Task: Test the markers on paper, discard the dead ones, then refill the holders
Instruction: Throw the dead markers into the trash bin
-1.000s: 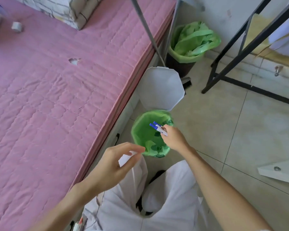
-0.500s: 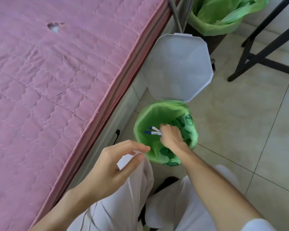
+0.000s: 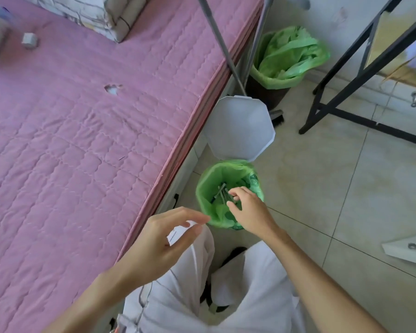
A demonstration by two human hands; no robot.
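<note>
1. Head view: fingers (image 3: 235, 193) of the right hand (image 3: 249, 210) hang loosely spread over the mouth of the small green-lined bin (image 3: 203, 195) and grip nothing.
2. Same view: the markers (image 3: 220, 194) lie down inside that bin, just beyond and below those fingertips and apart from them, their long axes running roughly from the bin's near-left wall toward its far side. They look blurred, so I cannot count them.
3. Same view: the left hand (image 3: 159, 241) hovers on the near-left of the bin, its thumb and fingers half curled round a white slip of paper (image 3: 178, 233).
4. Same view: the bin's white lid (image 3: 239, 128) stands open on its far side.
5. Judgement: the discard step looks finished; the right hand is nearer the bin and only needs to lift clear.
</note>
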